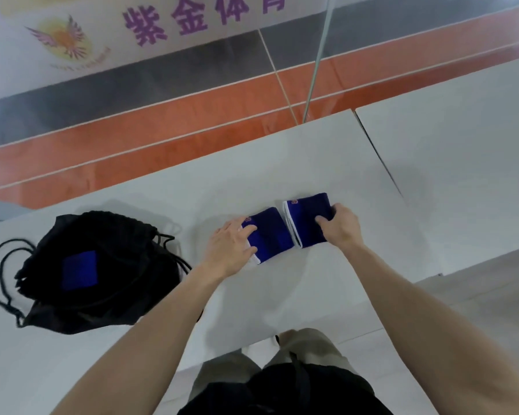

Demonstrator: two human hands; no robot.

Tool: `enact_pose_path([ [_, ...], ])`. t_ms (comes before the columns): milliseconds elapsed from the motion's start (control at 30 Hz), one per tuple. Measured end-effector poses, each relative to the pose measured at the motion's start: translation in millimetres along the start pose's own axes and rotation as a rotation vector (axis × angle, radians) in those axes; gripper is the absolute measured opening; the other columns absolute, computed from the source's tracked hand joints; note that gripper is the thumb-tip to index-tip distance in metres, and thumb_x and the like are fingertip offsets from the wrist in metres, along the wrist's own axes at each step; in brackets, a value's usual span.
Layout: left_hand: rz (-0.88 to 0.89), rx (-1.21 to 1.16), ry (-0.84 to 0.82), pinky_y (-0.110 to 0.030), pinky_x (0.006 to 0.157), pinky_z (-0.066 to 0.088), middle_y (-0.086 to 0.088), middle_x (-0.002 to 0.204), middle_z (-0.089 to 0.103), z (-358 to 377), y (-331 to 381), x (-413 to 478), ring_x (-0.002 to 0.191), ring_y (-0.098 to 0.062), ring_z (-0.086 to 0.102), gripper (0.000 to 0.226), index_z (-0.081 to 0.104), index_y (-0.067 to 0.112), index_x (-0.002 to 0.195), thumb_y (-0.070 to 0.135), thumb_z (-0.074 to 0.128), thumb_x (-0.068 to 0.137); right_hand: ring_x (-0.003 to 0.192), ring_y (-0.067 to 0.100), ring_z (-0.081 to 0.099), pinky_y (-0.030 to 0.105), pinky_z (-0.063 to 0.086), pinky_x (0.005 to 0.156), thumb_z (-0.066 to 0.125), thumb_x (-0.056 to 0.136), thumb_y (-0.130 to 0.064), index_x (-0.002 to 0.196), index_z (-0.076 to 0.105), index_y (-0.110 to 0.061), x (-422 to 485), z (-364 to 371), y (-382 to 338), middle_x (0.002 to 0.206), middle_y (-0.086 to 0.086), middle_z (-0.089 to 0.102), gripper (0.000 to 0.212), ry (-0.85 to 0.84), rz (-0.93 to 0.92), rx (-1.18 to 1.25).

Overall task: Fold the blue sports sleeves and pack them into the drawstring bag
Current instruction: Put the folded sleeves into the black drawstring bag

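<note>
Two folded blue sports sleeves with white edges lie side by side on the white table (252, 181). My left hand (229, 248) rests flat on the left sleeve (271, 236), fingers spread over its left end. My right hand (340, 224) grips the right sleeve (306, 218) at its right side, fingers curled over the top. The black drawstring bag (102, 271) lies at the left of the table, crumpled, with a blue patch (78, 269) showing on it; its cords (0, 283) loop out to the left.
A second white table (462, 163) abuts on the right with a narrow gap between them. Beyond the far edge is an orange and grey tiled floor and a white banner with purple characters. My legs show below the near edge.
</note>
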State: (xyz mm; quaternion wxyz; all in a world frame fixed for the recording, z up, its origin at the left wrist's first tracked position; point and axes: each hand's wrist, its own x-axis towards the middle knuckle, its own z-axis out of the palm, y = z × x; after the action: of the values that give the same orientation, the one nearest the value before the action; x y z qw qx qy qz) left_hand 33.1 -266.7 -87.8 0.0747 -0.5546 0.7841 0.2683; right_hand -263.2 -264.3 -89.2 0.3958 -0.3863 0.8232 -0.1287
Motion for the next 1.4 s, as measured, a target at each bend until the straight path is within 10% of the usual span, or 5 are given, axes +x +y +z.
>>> enact_pose_path([
  [300,-0.252,-0.268,0.067,-0.047,0.110,0.054,-0.004,0.147,0.068,-11,-36,-13,0.129,-0.026,0.068,0.044,0.059,0.021,0.153,0.027,0.058,0.109,0.100,0.024,0.078,0.041,0.063,0.083,0.074,0.102,-0.026,0.120,0.066,-0.019,-43,-7,-46,0.110,0.001,0.080,0.021,-0.261,-0.083,0.398],
  [600,-0.592,-0.993,-0.104,-0.039,0.079,0.067,-0.013,0.132,0.070,-2,-12,-3,0.109,-0.024,0.077,0.070,0.044,0.006,0.155,0.047,0.071,0.105,0.094,0.027,0.065,0.035,0.049,0.076,0.082,0.088,-0.052,0.107,0.060,-0.017,-42,65,-47,0.102,0.001,0.068,0.045,-0.168,-0.180,-0.272],
  [800,-0.541,-1.076,-0.177,-0.051,0.099,0.066,-0.019,0.126,0.078,17,-7,-3,0.107,-0.029,0.079,0.038,0.069,0.006,0.130,0.011,0.084,0.095,0.097,0.021,0.071,0.033,0.059,0.076,0.090,0.085,-0.037,0.114,0.064,-0.021,-45,62,-45,0.107,-0.001,0.074,0.042,-0.385,-0.080,-0.038],
  [1000,-0.366,-0.820,0.105,-0.041,0.111,0.051,0.001,0.149,0.057,-14,-28,-49,0.138,-0.016,0.057,0.102,0.038,0.026,0.162,0.025,0.099,0.080,0.090,0.020,0.073,0.045,0.065,0.080,0.085,0.085,-0.032,0.112,0.067,-0.028,-77,44,-69,0.099,-0.006,0.075,0.032,-0.385,-0.465,-0.128],
  [1400,-0.262,-1.344,0.346,-0.049,0.110,0.057,-0.013,0.130,0.079,-107,-134,-158,0.124,-0.036,0.074,0.032,0.073,0.014,0.134,0.016,0.077,0.103,0.108,0.022,0.079,0.049,0.069,0.087,0.094,0.086,-0.026,0.123,0.066,-0.022,-159,125,-190,0.118,0.001,0.079,0.047,-0.595,-0.481,0.326],
])
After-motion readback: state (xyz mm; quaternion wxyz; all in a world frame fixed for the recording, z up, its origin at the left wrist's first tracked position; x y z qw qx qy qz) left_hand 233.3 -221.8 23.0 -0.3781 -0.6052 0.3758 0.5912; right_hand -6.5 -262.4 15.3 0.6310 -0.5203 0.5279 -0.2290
